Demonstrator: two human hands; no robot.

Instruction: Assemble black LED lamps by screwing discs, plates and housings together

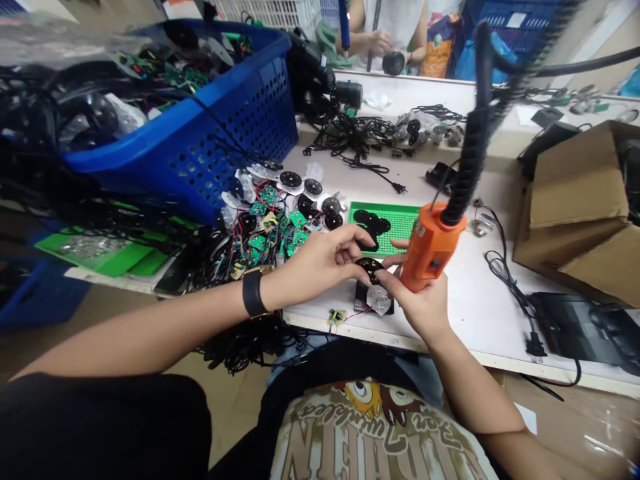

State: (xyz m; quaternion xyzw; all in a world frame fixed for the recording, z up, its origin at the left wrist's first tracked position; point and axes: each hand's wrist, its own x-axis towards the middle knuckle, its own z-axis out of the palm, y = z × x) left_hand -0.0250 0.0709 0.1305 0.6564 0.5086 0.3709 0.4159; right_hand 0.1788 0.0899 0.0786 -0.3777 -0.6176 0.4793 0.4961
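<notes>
My left hand [325, 260] pinches a small black perforated disc [369, 268] between thumb and fingertips. The thumb of my right hand [423, 303] touches the disc's other edge. An orange electric screwdriver [431, 250] on a coiled black cord sits in the crook of my right hand; its tip is hidden. Just below the disc, a clear round plastic part [379, 300] with a red wire rests on a dark block. That wire leads to a small yellowish circuit board [337, 317]. Behind my hands, a green tray [403, 230] holds several black discs [370, 223].
At left stands a blue basket [240, 100] full of parts, beside piled green circuit boards [257, 242] and wires. Black cables [355, 130] lie at the back. On the right are a cardboard box [575, 187] and a black device [575, 327]. Another person's hands [383, 43] work opposite.
</notes>
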